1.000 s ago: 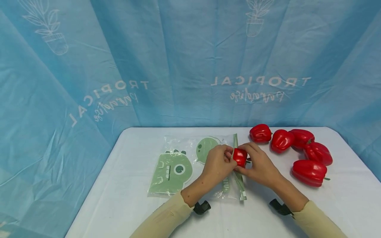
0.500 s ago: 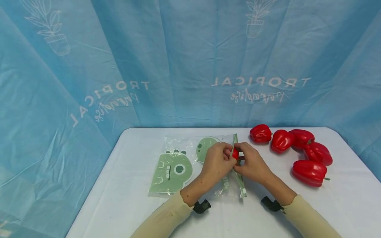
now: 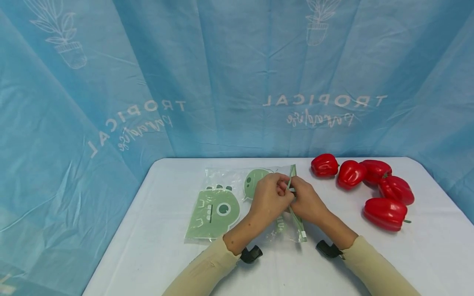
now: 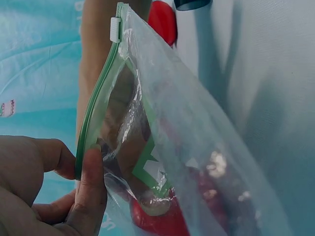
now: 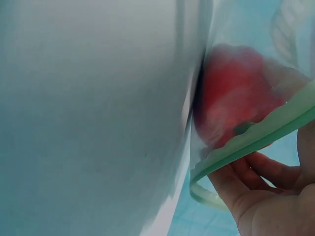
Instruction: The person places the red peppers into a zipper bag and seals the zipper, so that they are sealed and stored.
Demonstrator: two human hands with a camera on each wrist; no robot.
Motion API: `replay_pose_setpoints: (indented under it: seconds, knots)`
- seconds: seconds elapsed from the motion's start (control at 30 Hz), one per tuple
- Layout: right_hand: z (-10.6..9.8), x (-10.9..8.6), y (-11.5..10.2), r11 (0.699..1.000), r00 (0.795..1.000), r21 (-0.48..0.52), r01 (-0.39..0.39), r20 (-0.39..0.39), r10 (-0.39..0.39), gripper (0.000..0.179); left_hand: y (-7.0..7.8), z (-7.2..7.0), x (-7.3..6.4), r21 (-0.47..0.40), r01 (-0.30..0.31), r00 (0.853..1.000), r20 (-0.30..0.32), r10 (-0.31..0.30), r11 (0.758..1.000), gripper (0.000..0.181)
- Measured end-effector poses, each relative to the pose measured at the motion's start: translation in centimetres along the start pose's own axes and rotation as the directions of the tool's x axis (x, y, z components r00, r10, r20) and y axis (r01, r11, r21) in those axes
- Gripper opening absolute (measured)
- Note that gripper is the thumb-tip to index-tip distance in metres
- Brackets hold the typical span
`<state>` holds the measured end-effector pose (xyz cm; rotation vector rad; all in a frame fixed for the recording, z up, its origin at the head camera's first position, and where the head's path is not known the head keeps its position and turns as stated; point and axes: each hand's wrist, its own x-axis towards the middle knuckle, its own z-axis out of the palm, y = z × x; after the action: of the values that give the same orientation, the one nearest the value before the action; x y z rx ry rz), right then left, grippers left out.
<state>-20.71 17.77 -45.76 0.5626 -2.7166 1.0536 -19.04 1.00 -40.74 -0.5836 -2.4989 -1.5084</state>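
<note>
A clear slider zip bag [image 3: 212, 213] printed with green cartoon monsters lies on the table, its green-edged mouth to the right. My left hand [image 3: 268, 195] pinches one lip of that mouth between thumb and fingers, as the left wrist view shows up close. Reaching in through the mouth, my right hand [image 3: 310, 200] grips a red bell pepper [image 5: 236, 91]. Through the plastic in the right wrist view, the pepper and its green stem show inside the bag; the hands hide it in the head view. A white slider [image 4: 115, 29] sits at one end of the zip.
Several more red bell peppers [image 3: 385, 213] lie at the right and back right of the white table [image 3: 140, 255]. Blue curtains [image 3: 237, 82] hang behind the table and along its left. A black wrist camera [image 3: 251, 255] sits under each forearm.
My right hand has moved left, taking the pepper from the bag's mouth to inside it. My left hand has kept its pinch on the lip with little movement.
</note>
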Motion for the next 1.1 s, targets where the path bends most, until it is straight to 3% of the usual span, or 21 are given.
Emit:
replay_pose_setpoints:
  seconds: [0.2, 0.33, 0.5, 0.8, 1.1]
  knots:
    - [-0.5, 0.0, 0.0, 0.999, 0.999, 0.037, 0.012, 0.031, -0.013, 0.042, 0.0, 0.0, 0.0, 0.009, 0.009, 1.000, -0.003, -0.009, 1.000, 0.028]
    - [-1.8, -0.2, -0.1, 0.997, 0.997, 0.077, 0.030, 0.066, -0.036, 0.054, -0.1, 0.0, 0.0, 0.005, 0.009, 1.000, 0.004, -0.009, 1.000, 0.030]
    - [-3.7, -0.3, 0.2, 0.998, 0.996, 0.055, 0.041, 0.073, -0.045, 0.066, -0.3, -0.1, 0.0, -0.002, 0.020, 1.000, 0.021, -0.020, 1.000, 0.034]
    - [-6.6, -0.3, 1.4, 0.996, 0.999, -0.084, 0.013, -0.030, -0.016, 0.076, -0.6, -0.1, -0.1, 0.003, 0.038, 0.999, 0.036, -0.038, 0.999, 0.032]
    - [-9.4, -0.9, 3.5, 0.969, 0.990, -0.242, -0.043, -0.144, 0.008, 0.081, -0.8, 0.0, 0.0, 0.011, 0.026, 0.999, 0.020, -0.026, 1.000, 0.032]
